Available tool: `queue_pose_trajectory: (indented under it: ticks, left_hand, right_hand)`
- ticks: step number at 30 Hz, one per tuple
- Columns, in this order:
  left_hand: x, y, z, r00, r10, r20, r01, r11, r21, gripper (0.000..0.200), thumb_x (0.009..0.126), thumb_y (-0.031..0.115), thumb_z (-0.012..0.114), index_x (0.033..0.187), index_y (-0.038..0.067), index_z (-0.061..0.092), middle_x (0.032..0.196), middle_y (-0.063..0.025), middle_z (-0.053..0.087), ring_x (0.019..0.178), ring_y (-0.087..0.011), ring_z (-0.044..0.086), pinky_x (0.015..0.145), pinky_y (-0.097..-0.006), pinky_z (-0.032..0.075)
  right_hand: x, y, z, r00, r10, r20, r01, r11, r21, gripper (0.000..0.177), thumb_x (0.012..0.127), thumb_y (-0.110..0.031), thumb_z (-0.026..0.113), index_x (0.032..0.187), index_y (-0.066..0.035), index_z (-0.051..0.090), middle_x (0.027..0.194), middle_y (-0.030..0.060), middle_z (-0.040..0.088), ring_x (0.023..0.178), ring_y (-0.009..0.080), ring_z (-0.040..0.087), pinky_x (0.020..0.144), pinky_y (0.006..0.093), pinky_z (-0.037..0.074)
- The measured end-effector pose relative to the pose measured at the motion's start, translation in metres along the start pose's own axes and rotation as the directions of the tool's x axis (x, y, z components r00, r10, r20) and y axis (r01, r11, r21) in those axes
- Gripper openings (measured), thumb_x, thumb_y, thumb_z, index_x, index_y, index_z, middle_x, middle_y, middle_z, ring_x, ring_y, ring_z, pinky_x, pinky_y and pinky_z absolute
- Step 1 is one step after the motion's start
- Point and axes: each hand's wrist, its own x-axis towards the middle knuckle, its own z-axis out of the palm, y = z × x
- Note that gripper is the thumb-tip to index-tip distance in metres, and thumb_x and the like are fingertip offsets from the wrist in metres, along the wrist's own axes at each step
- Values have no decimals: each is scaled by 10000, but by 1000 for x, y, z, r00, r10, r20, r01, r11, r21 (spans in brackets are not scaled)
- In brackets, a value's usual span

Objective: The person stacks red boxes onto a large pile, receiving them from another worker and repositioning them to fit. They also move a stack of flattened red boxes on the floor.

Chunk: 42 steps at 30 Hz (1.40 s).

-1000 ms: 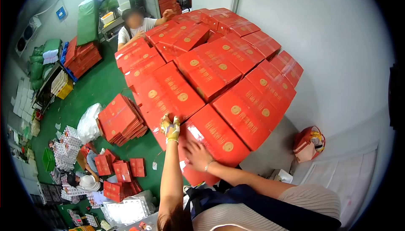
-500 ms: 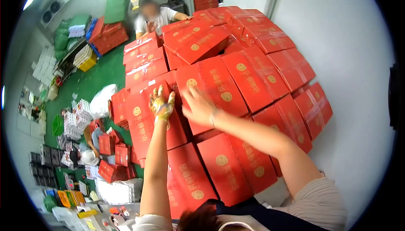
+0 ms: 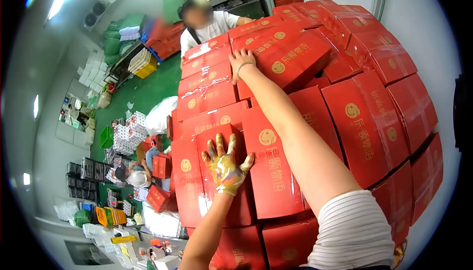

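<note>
Red boxes with gold print are stacked closely in front of me. My left hand (image 3: 227, 167), in a patterned glove, lies with fingers spread on a red box (image 3: 189, 181) at the near left of the stack. Bare, with a bracelet at the wrist, my right hand (image 3: 241, 62) reaches farther out. Its fingers are apart and rest by the left edge of a tilted red box (image 3: 295, 60) on top of the stack. Neither hand grips anything.
Behind the stack stands a person in a white shirt (image 3: 221, 26). Another person (image 3: 138, 177) is low at the left among boxes and cartons. A white wall (image 3: 419, 28) is at the right; green floor (image 3: 133, 80) shows at the left.
My right hand has moved forward to the tilted box at the back. My left hand still lies on the near left boxes. The view has shifted, and the person behind the stack appears closer.
</note>
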Motion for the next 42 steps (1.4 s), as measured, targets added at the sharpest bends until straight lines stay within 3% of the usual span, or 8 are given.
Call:
queue_pose_trajectory:
  ticks: [10, 18, 20, 22, 24, 30, 37, 42]
  left_hand:
    - [1, 2, -5, 999, 45, -21, -44, 999, 31, 794, 828, 644, 560, 1422, 122, 486, 1504, -229, 364, 1378, -459, 314, 1128, -581, 172]
    - [1, 2, -9, 1000, 6, 10, -6, 1000, 4, 805, 820, 646, 549, 1412, 104, 494, 1512, -229, 350, 1393, -454, 286, 1136, -587, 153]
    - [3, 4, -9, 1000, 23, 3, -23, 1000, 11, 803, 829, 632, 536, 1415, 87, 485, 1510, -235, 348, 1397, -455, 274, 1137, -588, 146]
    - [3, 6, -9, 1000, 17, 19, -17, 1000, 5, 808, 817, 628, 552, 1416, 90, 483, 1507, -232, 352, 1404, -451, 261, 1139, -586, 142]
    - [4, 5, -11, 1000, 7, 28, -7, 1000, -8, 815, 800, 620, 578, 1416, 94, 484, 1505, -232, 354, 1405, -451, 261, 1143, -585, 139]
    - [7, 2, -7, 998, 22, 53, -22, 1000, 11, 823, 784, 618, 606, 1405, 90, 500, 1498, -239, 364, 1389, -460, 291, 1145, -584, 153]
    - [7, 5, -10, 999, 15, 41, -15, 1000, -2, 810, 796, 612, 597, 1405, 87, 501, 1500, -249, 353, 1397, -454, 278, 1157, -564, 120]
    - [5, 6, -14, 999, 18, 28, -19, 1000, 14, 797, 793, 586, 615, 1409, 95, 495, 1492, -234, 372, 1380, -449, 305, 1143, -570, 167]
  right_hand:
    - [-19, 68, -26, 936, -256, 242, 280, 957, -72, 749, 697, -201, 778, 1376, -202, 460, 1466, 14, 395, 1369, 280, 365, 1109, 476, 337]
    - [-108, 140, -62, 793, -289, 537, 460, 861, -216, 493, 791, -359, 635, 1226, -129, 605, 1293, 97, 560, 1318, 305, 425, 1030, 486, 403]
    - [-97, 157, -61, 866, -232, 442, 194, 972, 131, 477, 772, -378, 650, 1139, -75, 620, 1184, 147, 599, 1187, 347, 525, 949, 464, 463]
    - [-49, 159, -58, 955, -287, -70, 283, 957, -63, 500, 775, -387, 662, 1147, -60, 600, 1193, 179, 588, 1129, 353, 548, 921, 447, 481]
    - [15, 174, -58, 951, -149, -271, 147, 989, -28, 598, 773, -452, 692, 1236, -96, 565, 1300, 147, 538, 1253, 341, 468, 1021, 487, 409]
    - [40, 237, -2, 968, 204, -149, -207, 978, -6, 892, 725, -640, 671, 1435, -151, 442, 1470, 67, 431, 1397, 251, 322, 1142, 448, 225]
    - [27, 246, -14, 871, 466, -157, -475, 879, -26, 798, 790, -625, 597, 1435, -177, 451, 1501, 35, 407, 1394, 218, 329, 1128, 455, 236]
    - [4, 235, -16, 898, 439, -24, -419, 871, 257, 969, 834, -693, 531, 1557, -161, 166, 1615, 171, 99, 1485, 400, 60, 1197, 527, 90]
